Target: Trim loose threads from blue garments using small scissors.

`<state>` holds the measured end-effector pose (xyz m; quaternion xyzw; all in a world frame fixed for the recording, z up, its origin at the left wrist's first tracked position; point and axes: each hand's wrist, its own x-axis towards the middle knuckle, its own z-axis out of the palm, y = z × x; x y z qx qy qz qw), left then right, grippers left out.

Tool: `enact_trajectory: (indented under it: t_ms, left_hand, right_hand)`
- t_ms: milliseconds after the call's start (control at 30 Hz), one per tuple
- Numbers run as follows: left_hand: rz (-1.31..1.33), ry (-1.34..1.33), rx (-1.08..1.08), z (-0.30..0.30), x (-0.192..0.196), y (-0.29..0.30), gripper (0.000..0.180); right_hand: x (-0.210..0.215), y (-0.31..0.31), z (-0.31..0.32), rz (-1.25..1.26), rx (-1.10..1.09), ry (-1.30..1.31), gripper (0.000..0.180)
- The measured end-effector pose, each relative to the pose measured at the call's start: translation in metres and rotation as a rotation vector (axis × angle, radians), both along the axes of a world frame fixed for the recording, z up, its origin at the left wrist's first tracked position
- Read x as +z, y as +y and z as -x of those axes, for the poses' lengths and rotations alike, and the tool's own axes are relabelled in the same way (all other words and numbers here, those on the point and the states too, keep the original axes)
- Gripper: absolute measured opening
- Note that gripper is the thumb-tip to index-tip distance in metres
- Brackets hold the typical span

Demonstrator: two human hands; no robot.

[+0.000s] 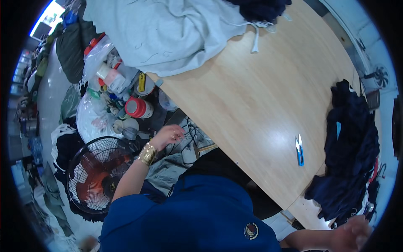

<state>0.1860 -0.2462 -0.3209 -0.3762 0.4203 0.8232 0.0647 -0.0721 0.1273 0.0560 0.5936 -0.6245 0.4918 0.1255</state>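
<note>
My left hand [168, 137], with rings and a wide gold bracelet at the wrist, is in the air off the table's near left edge. Its fingers are loosely curled together, and nothing shows in them. At the lower right, my right hand [351, 233] is smeared by motion, so its fingers cannot be made out. It is nearest to a heap of navy garments [350, 138] along the table's right side. Blue-handled thread snips [299, 151] lie on the wooden table [252, 101], blades pointing away from me. Neither hand touches them.
Light grey fabric [168, 33] covers the table's far left, with a dark garment [264, 9] beside it. A black-caged fan [98, 174] stands at my left. Plastic bags [94, 115] and a red-lidded tub [138, 108] crowd the table's left side, with cables below.
</note>
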Motion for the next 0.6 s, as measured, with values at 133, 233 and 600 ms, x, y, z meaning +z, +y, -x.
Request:
enact_trajectory:
  t_ms: [133, 233, 600]
  left_hand:
    - [0.838, -0.517, 0.081, -0.048, -0.121, -0.036, 0.044]
    - [1.105, -1.005, -0.033, -0.044, -0.148, -0.056, 0.092]
    - [1.091, -1.199, -0.116, -0.032, -0.188, -0.063, 0.103]
  right_hand:
    - [-0.028, -0.011, 0.011, -0.203, -0.272, -0.092, 0.038]
    - [-0.039, -0.042, 0.008, -0.411, -0.479, 0.139, 0.036]
    - [-0.108, -0.066, -0.028, -0.961, -0.431, -0.376, 0.009]
